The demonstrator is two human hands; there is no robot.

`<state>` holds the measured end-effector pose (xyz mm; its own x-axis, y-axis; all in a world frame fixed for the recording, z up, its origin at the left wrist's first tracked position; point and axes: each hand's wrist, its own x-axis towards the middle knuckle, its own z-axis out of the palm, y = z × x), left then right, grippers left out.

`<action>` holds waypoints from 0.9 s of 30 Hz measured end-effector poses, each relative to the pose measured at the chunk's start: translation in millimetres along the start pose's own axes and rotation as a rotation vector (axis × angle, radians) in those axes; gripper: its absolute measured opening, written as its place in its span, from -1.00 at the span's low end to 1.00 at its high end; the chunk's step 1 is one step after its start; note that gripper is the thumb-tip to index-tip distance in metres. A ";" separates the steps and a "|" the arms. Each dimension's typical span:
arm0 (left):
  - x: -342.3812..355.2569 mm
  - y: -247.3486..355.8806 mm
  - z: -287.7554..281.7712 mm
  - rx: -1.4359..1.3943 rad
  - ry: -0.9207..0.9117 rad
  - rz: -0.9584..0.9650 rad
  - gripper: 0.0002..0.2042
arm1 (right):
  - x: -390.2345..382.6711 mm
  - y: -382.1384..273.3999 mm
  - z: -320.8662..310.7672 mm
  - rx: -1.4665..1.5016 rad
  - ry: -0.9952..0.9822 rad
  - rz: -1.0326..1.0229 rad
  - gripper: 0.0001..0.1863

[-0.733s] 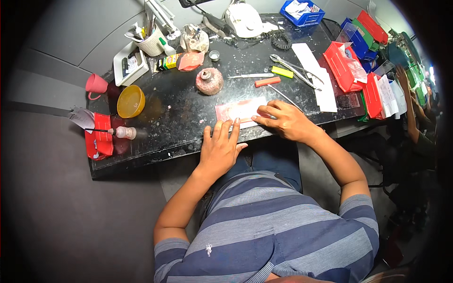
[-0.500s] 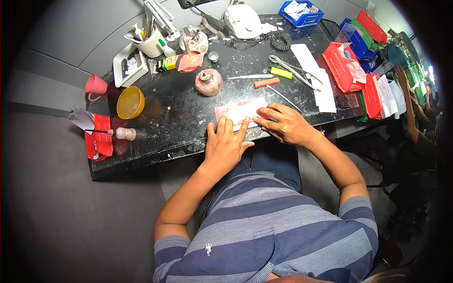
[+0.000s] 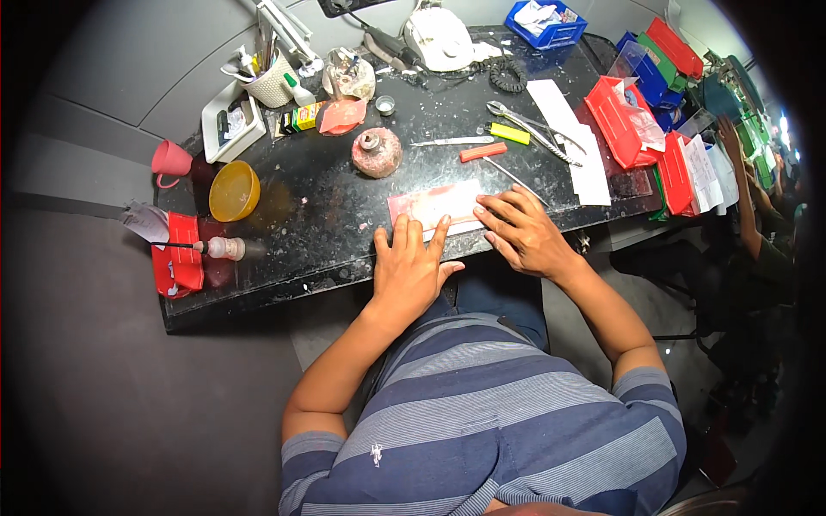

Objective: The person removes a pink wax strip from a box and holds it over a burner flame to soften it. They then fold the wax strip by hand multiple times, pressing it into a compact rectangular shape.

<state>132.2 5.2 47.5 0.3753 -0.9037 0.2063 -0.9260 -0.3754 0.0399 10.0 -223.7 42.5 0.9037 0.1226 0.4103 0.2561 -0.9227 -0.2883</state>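
Note:
A flat, shiny sheet (image 3: 434, 205), pale pink with white patches, lies near the front edge of the black table. My left hand (image 3: 406, 271) rests at its near left side, fingers stretched out and fingertips touching the sheet, thumb apart. At the right end, my right hand (image 3: 527, 230) lies open with its fingertips on or just beside the sheet's edge. Beyond the sheet stands a round, wax-smeared pink burner pot (image 3: 376, 153). To its right lie a slim metal knife (image 3: 452, 141), a red bar-shaped piece (image 3: 483, 152) and a thin metal rod (image 3: 514, 181).
A yellow lighter (image 3: 509, 132), pliers (image 3: 535, 131) and white paper (image 3: 590, 172) lie at right, beside red bins (image 3: 621, 129). At left are a yellow bowl (image 3: 234, 191), a pink cup (image 3: 171, 158) and a small bottle (image 3: 225, 248). Another person's arm (image 3: 747, 189) shows far right.
My right hand has shifted a little to the right, away from the sheet's middle, uncovering more of it. The left hand stays at the sheet's near left side.

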 end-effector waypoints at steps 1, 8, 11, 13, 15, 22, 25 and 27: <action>-0.9 0.1 0.2 -0.004 -0.009 0.000 -0.29 | -1.5 -2.1 -0.4 -0.053 -0.020 0.030 -0.54; -2.3 1.9 2.6 -0.020 0.003 -0.008 -0.30 | -2.8 -21.0 -2.7 -0.211 -0.064 0.136 -0.48; -0.7 3.2 2.9 -0.022 -0.005 -0.005 -0.30 | 6.2 -34.1 12.2 -0.141 -0.056 0.123 -0.52; 0.5 2.4 2.6 -0.024 0.017 -0.012 -0.30 | 7.7 -37.4 14.4 -0.144 -0.008 0.145 -0.53; -1.5 2.2 1.1 -0.038 0.019 -0.019 -0.31 | 9.2 -39.8 18.3 -0.162 -0.017 0.196 -0.52; -4.0 -1.6 -0.5 -0.074 0.008 -0.010 -0.32 | -2.7 -39.9 13.6 -0.237 0.025 0.304 -0.43; -3.7 -10.8 2.1 -0.130 0.084 0.008 -0.36 | 1.7 -40.2 11.6 -0.205 0.016 0.317 -0.43; -7.0 -22.0 4.0 -0.188 0.135 0.020 -0.39 | 8.4 -41.9 11.0 -0.199 0.110 0.291 -0.50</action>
<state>150.1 19.0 41.2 0.3598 -0.8700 0.3372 -0.9292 -0.3016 0.2134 10.6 -180.0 48.6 0.8838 -0.1855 0.4295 -0.0880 -0.9676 -0.2367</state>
